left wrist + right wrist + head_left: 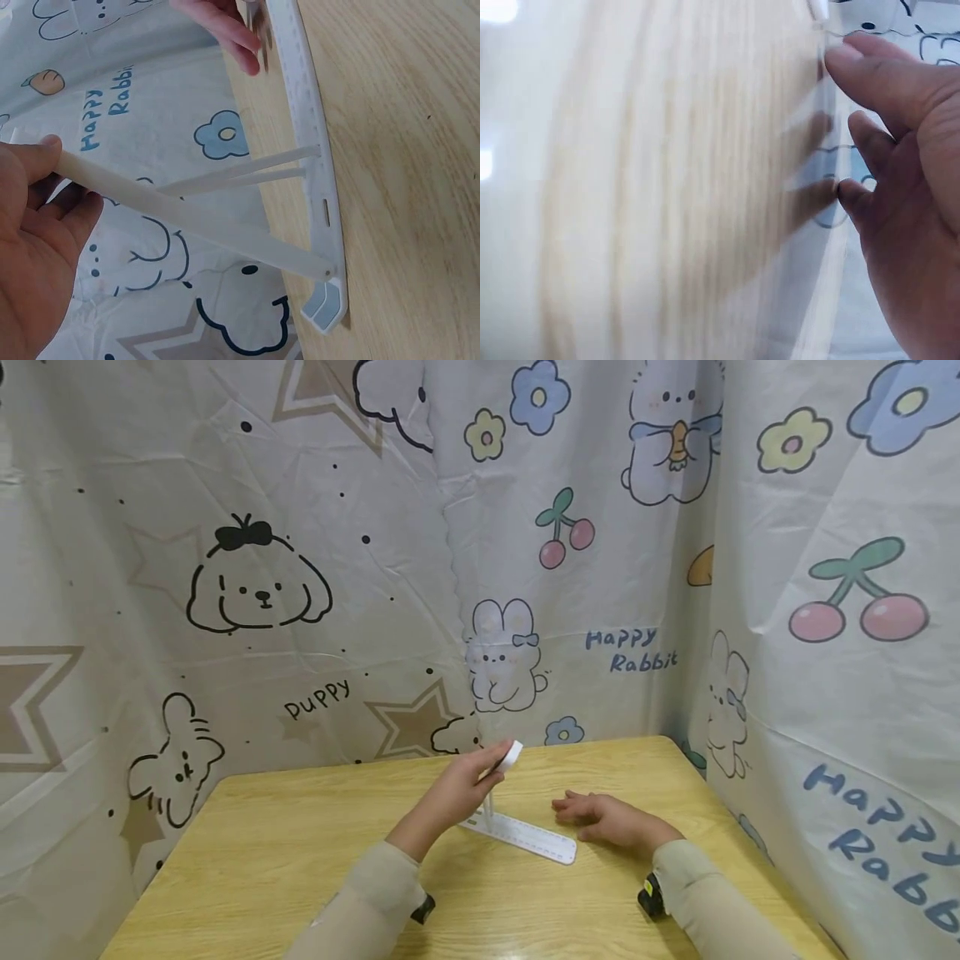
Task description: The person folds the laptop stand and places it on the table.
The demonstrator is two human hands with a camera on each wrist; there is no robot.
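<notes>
A white folding stand has its long flat base (532, 838) lying on the table and a raised arm (202, 217) hinged near one end of that base. Two thin struts (240, 172) run between the arm and the base. My left hand (467, 783) pinches the arm's upper end between thumb and fingers, holding it tilted above the base. To the right of the base, my right hand (611, 820) is low over the table with relaxed, spread fingers and nothing in them. In the right wrist view, its fingers (870, 142) hover at the wood surface; whether they touch is unclear.
The wood-grain table (300, 860) has rounded back corners. A curtain (390, 568) printed with cartoon animals, flowers and cherries hangs behind it and along its right side. Dark wrist cameras (651, 896) sit at both sleeves.
</notes>
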